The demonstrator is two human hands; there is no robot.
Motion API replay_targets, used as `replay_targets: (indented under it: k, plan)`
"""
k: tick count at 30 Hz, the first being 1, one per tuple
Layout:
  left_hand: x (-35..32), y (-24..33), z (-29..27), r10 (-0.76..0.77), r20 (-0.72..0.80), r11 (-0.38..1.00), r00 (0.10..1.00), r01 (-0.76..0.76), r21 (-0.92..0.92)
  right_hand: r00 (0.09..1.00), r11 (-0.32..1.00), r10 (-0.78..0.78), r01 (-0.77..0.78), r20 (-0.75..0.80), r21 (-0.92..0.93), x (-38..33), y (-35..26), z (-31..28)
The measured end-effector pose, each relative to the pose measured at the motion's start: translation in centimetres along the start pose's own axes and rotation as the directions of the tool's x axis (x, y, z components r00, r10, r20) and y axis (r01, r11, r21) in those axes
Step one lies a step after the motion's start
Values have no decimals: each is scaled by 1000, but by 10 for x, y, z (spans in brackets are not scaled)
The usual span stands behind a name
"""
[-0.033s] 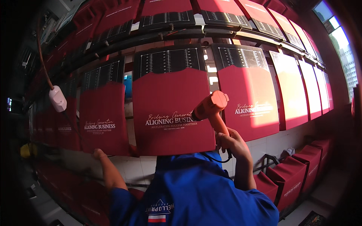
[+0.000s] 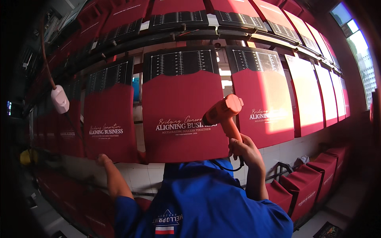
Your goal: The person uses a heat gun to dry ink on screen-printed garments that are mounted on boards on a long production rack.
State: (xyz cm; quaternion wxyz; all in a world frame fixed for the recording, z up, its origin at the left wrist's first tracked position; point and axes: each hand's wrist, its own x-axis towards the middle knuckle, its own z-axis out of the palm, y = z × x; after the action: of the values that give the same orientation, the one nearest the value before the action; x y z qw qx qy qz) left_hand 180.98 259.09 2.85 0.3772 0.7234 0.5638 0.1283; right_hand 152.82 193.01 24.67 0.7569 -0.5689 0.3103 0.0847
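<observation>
My right hand [image 2: 247,150] is wrapped around the handle of an orange heat gun [image 2: 228,109]. Its dark nozzle points left, over the white print [image 2: 178,126] on the red fabric [image 2: 182,99] of the middle board, and covers part of the lettering. A black cord hangs below the grip. My left hand [image 2: 104,160] is closed at the lower edge of a red-covered board [image 2: 109,113] to the left, its fingertips partly hidden. Both boards show a black upper part with white ruler-like scales, above the wavy edge of the fabric.
More red-covered boards stand in a row on both sides, the right ones [image 2: 303,95] in bright sunlight. A dark rail [image 2: 158,38] runs behind them, with another row beyond. A white plug connector [image 2: 60,99] hangs at left. Red-draped pieces [image 2: 301,186] stand at lower right.
The view has shifted slightly, so the boards sit a little further right. Against the middle print, the heat gun is a touch further left. Both hands keep their hold.
</observation>
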Motion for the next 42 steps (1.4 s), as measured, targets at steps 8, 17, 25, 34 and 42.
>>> replay_targets:
  k: [8, 17, 25, 34, 42]
  plan:
    - [-87, 53, 2, 36, -181, 933, 983, 32, 358, 969, 992, -24, -8, -245, -126, -1, -12, 75]
    - [-66, 43, 18, 97, -234, 883, 967, 25, 469, 954, 985, -44, -8, -298, -172, 1, -8, 82]
    - [-79, 51, 13, 84, -216, 865, 973, 37, 501, 961, 981, -39, -15, -275, -191, -1, -10, 79]
    - [-96, 63, 6, 40, -190, 885, 981, 53, 463, 976, 989, 10, -41, -217, -139, 1, -15, 77]
    - [-69, 46, 18, 66, -258, 891, 964, 60, 451, 974, 988, -6, -29, -226, -150, 5, -16, 90]
